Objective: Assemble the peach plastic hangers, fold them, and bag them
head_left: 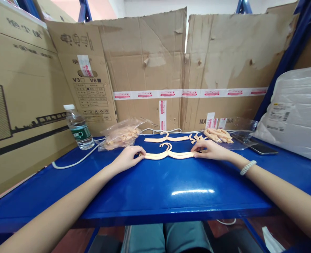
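Note:
A pale peach clothes hanger (157,156) lies across the blue table in front of me, its hook pointing away; doubled edges suggest two hangers stacked together. My left hand (127,159) pinches its left end between thumb and fingers. At the opposite end, my right hand (208,150) grips the tip in the same way. Just behind lies another peach hanger (152,139) with its hook also pointing back. Several loose peach hook pieces (197,137) rest beyond my right hand, partly hidden by it.
A clear bag of peach parts (121,135) and a water bottle (79,130) stand at the left. On the right are another bag of peach pieces (219,135), a dark phone (263,149) and a white wrapped package (295,112). Cardboard (147,70) walls the back; a white cable (75,164) crosses the left side.

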{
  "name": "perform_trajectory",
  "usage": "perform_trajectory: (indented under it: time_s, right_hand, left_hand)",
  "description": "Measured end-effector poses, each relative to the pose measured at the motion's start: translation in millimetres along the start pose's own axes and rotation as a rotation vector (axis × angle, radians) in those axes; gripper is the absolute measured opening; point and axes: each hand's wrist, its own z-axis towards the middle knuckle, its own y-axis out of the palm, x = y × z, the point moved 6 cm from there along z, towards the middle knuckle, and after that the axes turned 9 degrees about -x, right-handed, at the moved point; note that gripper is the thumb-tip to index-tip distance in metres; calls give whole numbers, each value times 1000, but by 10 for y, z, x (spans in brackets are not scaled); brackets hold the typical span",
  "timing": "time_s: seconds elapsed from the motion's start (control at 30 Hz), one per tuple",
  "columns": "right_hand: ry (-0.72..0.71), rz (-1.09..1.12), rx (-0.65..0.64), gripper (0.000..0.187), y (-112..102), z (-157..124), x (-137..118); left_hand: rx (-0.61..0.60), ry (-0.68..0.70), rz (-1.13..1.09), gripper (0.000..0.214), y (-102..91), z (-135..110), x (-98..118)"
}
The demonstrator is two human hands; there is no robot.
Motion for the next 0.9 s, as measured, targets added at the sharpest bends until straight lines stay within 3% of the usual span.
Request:
perform_trajectory:
  time_s: [0.9]
  right_hand:
    - [-12, -58, 45, 35, -23, -14, 3]
  left_hand:
    - [47, 48, 23, 17, -17, -16, 77]
